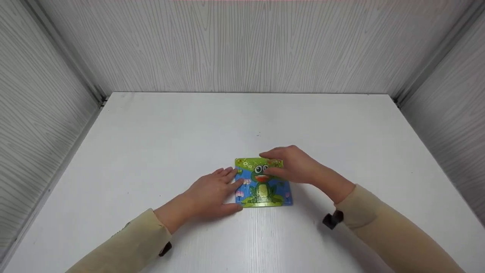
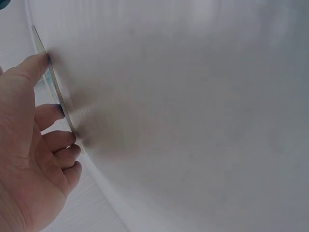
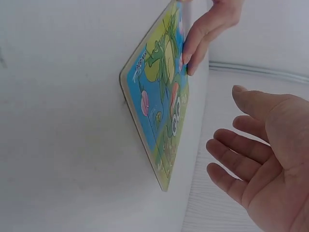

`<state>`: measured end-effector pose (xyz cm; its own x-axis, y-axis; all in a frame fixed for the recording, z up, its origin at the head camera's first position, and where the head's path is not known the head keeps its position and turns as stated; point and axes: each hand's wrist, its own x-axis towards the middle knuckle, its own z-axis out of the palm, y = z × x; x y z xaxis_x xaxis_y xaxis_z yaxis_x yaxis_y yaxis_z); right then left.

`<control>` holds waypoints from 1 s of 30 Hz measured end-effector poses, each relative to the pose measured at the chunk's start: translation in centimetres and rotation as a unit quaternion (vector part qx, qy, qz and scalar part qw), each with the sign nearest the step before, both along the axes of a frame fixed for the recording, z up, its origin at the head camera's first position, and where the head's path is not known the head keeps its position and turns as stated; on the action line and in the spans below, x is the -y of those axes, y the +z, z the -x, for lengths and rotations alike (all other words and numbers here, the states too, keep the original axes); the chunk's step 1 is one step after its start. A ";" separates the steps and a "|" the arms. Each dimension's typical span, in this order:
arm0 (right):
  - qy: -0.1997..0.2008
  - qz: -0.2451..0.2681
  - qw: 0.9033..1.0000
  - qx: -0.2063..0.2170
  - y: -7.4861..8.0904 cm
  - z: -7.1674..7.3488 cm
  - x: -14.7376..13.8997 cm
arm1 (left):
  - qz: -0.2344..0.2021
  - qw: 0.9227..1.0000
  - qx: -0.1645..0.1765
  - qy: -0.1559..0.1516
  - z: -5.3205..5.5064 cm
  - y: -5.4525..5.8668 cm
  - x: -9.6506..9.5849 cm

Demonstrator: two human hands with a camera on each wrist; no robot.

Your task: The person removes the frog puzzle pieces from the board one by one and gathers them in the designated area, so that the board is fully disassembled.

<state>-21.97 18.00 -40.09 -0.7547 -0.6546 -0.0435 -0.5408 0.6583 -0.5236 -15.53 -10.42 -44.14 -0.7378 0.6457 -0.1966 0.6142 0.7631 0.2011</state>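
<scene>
A flat square frog picture board (image 1: 262, 189), apparently a jigsaw puzzle, lies on the white table. A green frog on blue and green fills its face. My left hand (image 1: 212, 193) touches its left side, the thumb at the near corner and fingertips along the edge; in the left wrist view these fingers (image 2: 58, 140) meet the thin edge. Over the board's upper right part hovers my right hand (image 1: 297, 165). The right wrist view shows that hand (image 3: 270, 145) apart from the board, fingers loosely bent, holding nothing.
The white table (image 1: 170, 129) spreads around the board. Grey wood-grain panels (image 1: 242, 45) stand at the back and on both sides. Each beige sleeve (image 1: 386, 223) carries a small dark piece near the cuff.
</scene>
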 end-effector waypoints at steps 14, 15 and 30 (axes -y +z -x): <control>-0.058 0.054 0.985 0.156 -4.1 4.7 2.8 | 0.003 1.000 0.021 0.005 0.5 -0.5 -0.5; -0.057 0.058 0.984 0.159 -4.4 4.9 2.8 | 0.003 1.000 0.021 0.005 0.5 -0.5 -0.5; -0.013 0.075 0.986 0.147 -5.8 5.1 3.4 | -0.001 1.000 0.018 0.008 0.4 -0.2 0.0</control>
